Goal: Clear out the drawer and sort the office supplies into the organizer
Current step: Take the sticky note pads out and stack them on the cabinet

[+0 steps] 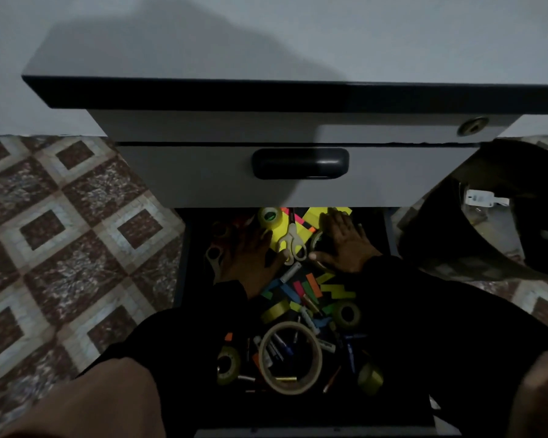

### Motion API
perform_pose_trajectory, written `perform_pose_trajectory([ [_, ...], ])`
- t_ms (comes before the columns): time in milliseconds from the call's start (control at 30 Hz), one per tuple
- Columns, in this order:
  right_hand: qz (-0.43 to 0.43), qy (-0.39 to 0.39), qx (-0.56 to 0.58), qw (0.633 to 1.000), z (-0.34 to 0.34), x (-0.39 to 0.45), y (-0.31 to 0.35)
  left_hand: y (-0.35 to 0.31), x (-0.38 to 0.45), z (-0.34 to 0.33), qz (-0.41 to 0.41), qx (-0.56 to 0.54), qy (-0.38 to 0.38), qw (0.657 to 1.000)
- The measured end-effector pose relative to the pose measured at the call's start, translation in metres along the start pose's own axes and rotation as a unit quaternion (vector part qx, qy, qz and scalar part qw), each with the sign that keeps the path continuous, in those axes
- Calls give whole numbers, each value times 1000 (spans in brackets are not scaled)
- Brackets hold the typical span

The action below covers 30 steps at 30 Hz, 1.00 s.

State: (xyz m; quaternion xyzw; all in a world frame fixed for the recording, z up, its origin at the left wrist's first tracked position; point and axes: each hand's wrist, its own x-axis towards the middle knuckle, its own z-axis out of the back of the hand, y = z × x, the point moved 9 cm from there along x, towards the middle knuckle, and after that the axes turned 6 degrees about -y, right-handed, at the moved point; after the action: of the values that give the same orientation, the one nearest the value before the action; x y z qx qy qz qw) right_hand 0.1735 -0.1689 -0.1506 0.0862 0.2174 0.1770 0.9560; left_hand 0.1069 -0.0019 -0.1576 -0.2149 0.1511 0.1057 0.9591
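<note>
The open drawer (184,279) is dark inside and full of loose supplies. Both hands reach into its far end. My left hand (250,260) lies flat with fingers spread, beside white-handled scissors (291,245) on yellow sticky notes (310,226). My right hand (345,245) also lies spread, fingers resting on the notes, next to a small tape roll (315,240). Nearer to me lie a large tan tape roll (291,358), yellow-green tape rolls (348,314), coloured note strips (310,286) and several pens (282,346). No organizer is in view.
A closed grey drawer with a dark handle (299,162) sits above the open one, under the cabinet top (266,93). A black bin (487,216) stands to the right. Patterned floor tiles (60,232) lie to the left. My knees fill the bottom corners.
</note>
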Motion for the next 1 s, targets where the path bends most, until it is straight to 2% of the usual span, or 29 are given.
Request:
perform_pose_trajectory([
  [133,-6,20,14,1000,-12,1,-6,2,-3,-13,39,37,81,995],
  [267,-15,25,15,999,-17,-9,-6,10,-7,-15,18,82,66,994],
  [633,0,50,-17,999,-49,-70,18,31,-58,-14,-7,104,69,992],
  [733,5,49,17,999,-53,-77,20,29,-62,-6,-5,85,47,995],
  [867,-37,-40,180,982,-41,-77,13,33,-57,10,31,46,-31,998],
  [1000,-62,-76,197,975,-41,-68,8,41,-46,8,89,-104,-40,990],
])
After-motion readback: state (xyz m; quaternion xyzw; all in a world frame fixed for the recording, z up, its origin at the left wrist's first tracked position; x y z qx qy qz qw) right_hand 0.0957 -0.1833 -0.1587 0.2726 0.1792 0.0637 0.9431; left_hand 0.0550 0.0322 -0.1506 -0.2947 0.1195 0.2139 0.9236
